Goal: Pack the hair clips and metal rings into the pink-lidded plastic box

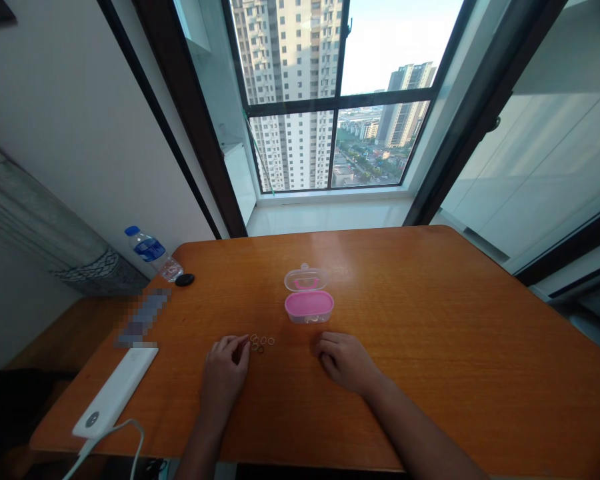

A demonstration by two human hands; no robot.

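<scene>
Several small thin rings (263, 341), mostly pale with a darker one, lie in a loose cluster on the table. Just left of them is my left hand (226, 367), its thumb and forefinger drawn into a pinch at the cluster's edge; whether a ring is between the tips is too small to tell. My right hand (347, 361) rests on the wood with its fingers curled in, and nothing shows in it. Beyond the hands stands a small oval pink box (310, 308). Its clear lid (306, 280) is flipped back, away from me.
On the orange-brown wooden table (430, 320), a white power strip (117, 390) with a cable (123, 425) lies at the left. Behind it are a blurred-out flat item (144, 319), a black round object (185, 280) and a tilted water bottle (154, 253). A window stands beyond.
</scene>
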